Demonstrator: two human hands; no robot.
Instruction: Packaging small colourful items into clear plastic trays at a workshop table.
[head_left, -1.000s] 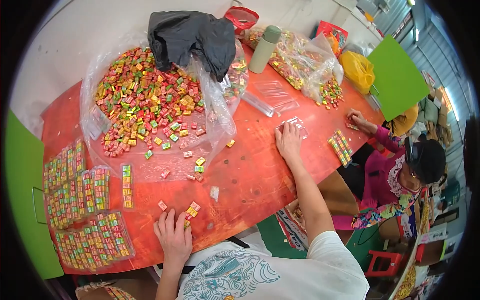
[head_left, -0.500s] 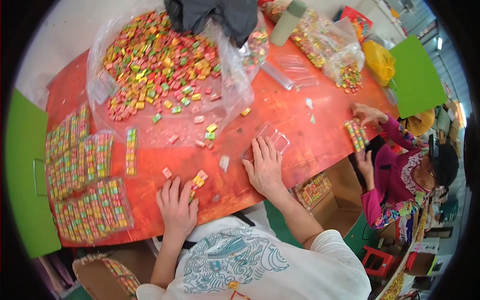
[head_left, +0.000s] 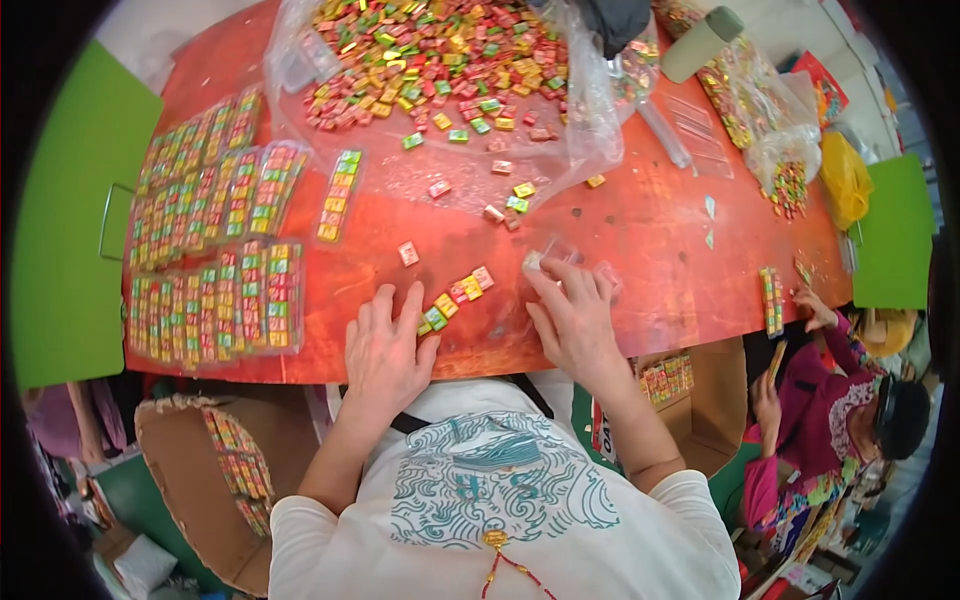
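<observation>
My left hand (head_left: 388, 345) rests on the red tabletop, fingers spread and holding nothing. Beside its index finger and thumb lies a slanting row of wrapped candies (head_left: 457, 300) in red, yellow and green. My right hand (head_left: 575, 315) curves over a clear plastic tray (head_left: 607, 280), fingers and thumb around it; much of the tray is hidden. Close to the right index fingertip is a pale plastic scrap (head_left: 532, 260). One loose pink candy (head_left: 408, 253) sits above my left fingers. A filled candy pack (head_left: 338, 195) lies farther up on the left.
Rows of filled packs (head_left: 215, 300) cover the table's left side. A large clear bag (head_left: 600, 140) spills candies (head_left: 440, 60) at the far side. Cardboard boxes (head_left: 170, 460) stand below the near edge. At right, a co-worker (head_left: 815, 400) handles packs near a green bottle (head_left: 703, 45).
My right hand has drawn the clear tray leftward, nearer the candy row, and its fingers have curled from lying flat. My left hand stays by the row. The whole view has shifted.
</observation>
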